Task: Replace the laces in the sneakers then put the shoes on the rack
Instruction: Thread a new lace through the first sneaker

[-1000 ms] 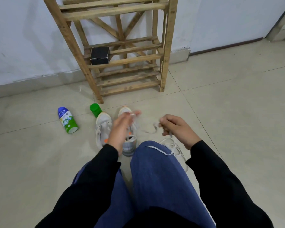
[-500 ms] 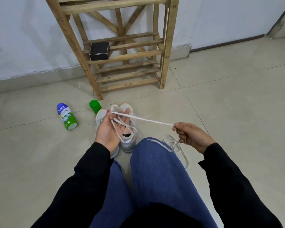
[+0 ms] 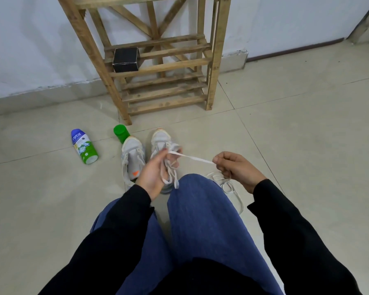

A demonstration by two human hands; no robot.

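Observation:
Two grey-white sneakers stand side by side on the floor, toes toward the rack: the left sneaker (image 3: 133,158) and the right sneaker (image 3: 161,139), partly hidden by my left hand. My left hand (image 3: 156,173) holds loops of a white lace (image 3: 192,157) wound round its fingers, above the right sneaker. My right hand (image 3: 235,167) pinches the same lace, which runs taut between both hands. Another loose white lace (image 3: 232,188) lies on the floor beside my right knee. The wooden shoe rack (image 3: 162,67) stands against the wall behind the sneakers.
A black box (image 3: 126,59) sits on a middle shelf of the rack. A blue-green-white bottle (image 3: 84,149) lies on the floor at left; a green-capped container (image 3: 121,133) stands by the left sneaker's toe. My blue-trousered knees fill the foreground.
My right hand has moved nearer to my left, so the taut stretch of lace is shorter. My left hand has more loops gathered round its fingers and sits lower over the right sneaker.

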